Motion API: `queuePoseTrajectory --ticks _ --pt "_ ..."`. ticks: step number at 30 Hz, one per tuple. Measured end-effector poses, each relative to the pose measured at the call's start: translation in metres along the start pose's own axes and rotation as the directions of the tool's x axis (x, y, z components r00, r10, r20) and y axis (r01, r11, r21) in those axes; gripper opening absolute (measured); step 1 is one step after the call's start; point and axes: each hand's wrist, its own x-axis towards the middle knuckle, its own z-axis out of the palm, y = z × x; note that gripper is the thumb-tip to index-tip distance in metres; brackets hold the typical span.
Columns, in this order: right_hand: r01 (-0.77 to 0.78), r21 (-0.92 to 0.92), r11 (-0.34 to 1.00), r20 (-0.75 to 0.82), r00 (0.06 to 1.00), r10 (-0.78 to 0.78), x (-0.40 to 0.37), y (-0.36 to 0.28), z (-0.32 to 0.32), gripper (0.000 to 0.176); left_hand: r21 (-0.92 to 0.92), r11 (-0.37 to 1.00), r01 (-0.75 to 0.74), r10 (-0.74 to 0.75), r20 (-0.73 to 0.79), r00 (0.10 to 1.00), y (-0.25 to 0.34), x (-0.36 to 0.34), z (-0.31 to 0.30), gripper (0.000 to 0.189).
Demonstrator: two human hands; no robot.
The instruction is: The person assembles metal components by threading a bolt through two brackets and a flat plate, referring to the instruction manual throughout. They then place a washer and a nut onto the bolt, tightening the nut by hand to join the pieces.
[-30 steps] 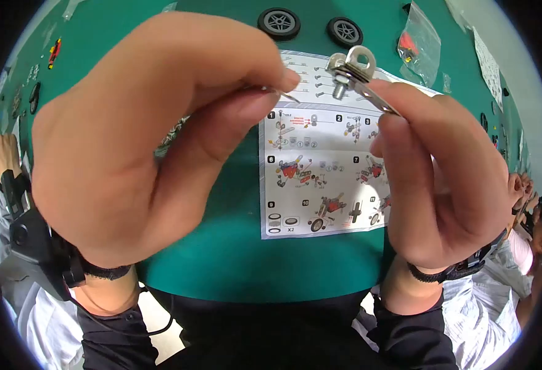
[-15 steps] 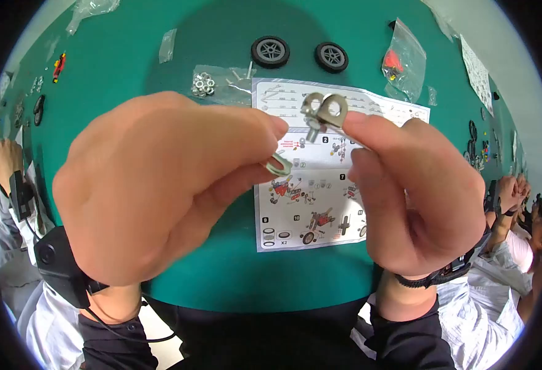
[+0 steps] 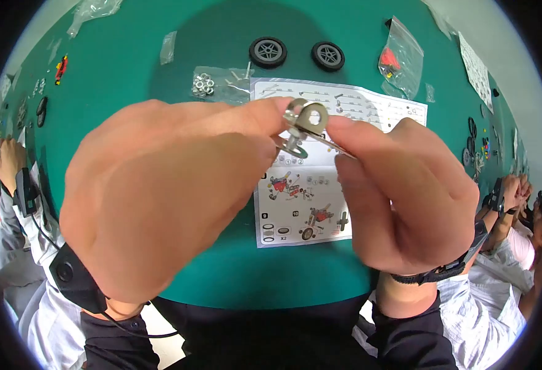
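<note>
Both of my hands are raised over the printed instruction sheet [image 3: 311, 171]. Between the thumb and fingers of my right hand [image 3: 416, 194] is a thin metal strip [image 3: 334, 146], with a bent metal bracket [image 3: 313, 119] at its end. The bracket has round holes in its upright tabs, and a bolt [image 3: 293, 134] points down beneath it. My left hand [image 3: 166, 185] pinches a second metal strip, whose rounded end [image 3: 296, 152] shows just under the bolt. My left fingertips are right at the bracket's side and hide most of that strip.
Two black-tyred wheels [image 3: 268, 52] [image 3: 328, 57] lie beyond the sheet. Left of them are a bag of nuts [image 3: 203, 84] and several bolts [image 3: 237, 78]. A bag with red parts [image 3: 400, 58] lies at the far right. Other people's hands [image 3: 12, 157] [image 3: 513, 190] are at both sides.
My hands have come together. The left hand has moved right and brought its strip under the bolt on the bracket, which has shifted slightly left.
</note>
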Motion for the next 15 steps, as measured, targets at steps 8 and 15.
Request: queuePoseTrajectory --ticks 8,15 --pt "0.017 0.048 0.999 0.003 1.0 -0.018 -0.0024 0.0033 0.0024 0.033 0.013 1.0 0.004 -0.004 0.013 1.0 0.0033 0.0003 -0.0016 0.027" --pt "0.08 0.03 0.996 -0.009 0.997 -0.08 -0.001 0.0081 0.005 0.033 0.029 1.0 0.004 -0.005 0.023 1.0 0.0038 -0.0015 -0.0024 0.031"
